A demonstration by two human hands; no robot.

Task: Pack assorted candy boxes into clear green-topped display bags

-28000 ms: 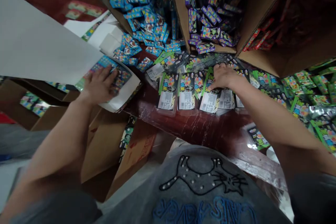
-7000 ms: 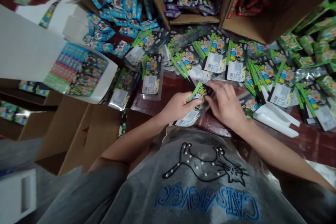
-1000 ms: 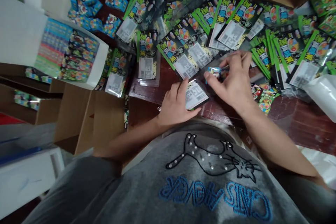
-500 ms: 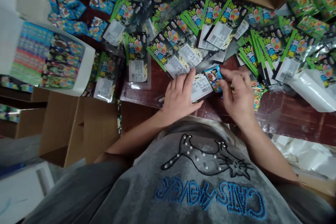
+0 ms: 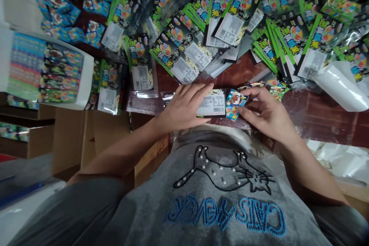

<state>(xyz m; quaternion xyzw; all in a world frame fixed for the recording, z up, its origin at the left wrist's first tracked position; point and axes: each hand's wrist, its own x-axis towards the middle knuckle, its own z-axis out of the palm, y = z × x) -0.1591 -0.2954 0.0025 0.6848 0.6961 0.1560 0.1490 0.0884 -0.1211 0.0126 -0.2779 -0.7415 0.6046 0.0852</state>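
My left hand (image 5: 187, 103) lies over a flat printed packet (image 5: 211, 103) with a white label, holding it between thumb and fingers near the table's front edge. The hand covers the packet's left end. At its right end is a small blue box (image 5: 235, 103) with cartoon print. My right hand (image 5: 268, 113) pinches this box by its right side, thumb below and fingers above. Whether the box is inside the packet's opening or only against it, I cannot tell. Just behind my right fingers lie small colourful boxes (image 5: 276, 89), partly hidden.
Several black-and-green packets (image 5: 173, 46) cover the back of the dark red table (image 5: 325, 123). Blue boxes (image 5: 66, 11) are heaped at the back left, beside a white carton (image 5: 88, 80) of packed boxes. A white plastic roll (image 5: 341, 86) lies on the right. Cardboard boxes (image 5: 67, 142) stand lower left.
The packet under my left hand has come closer to the table's front edge and turned from slanted to nearly level. The blue box moved with it, still in my right fingers.
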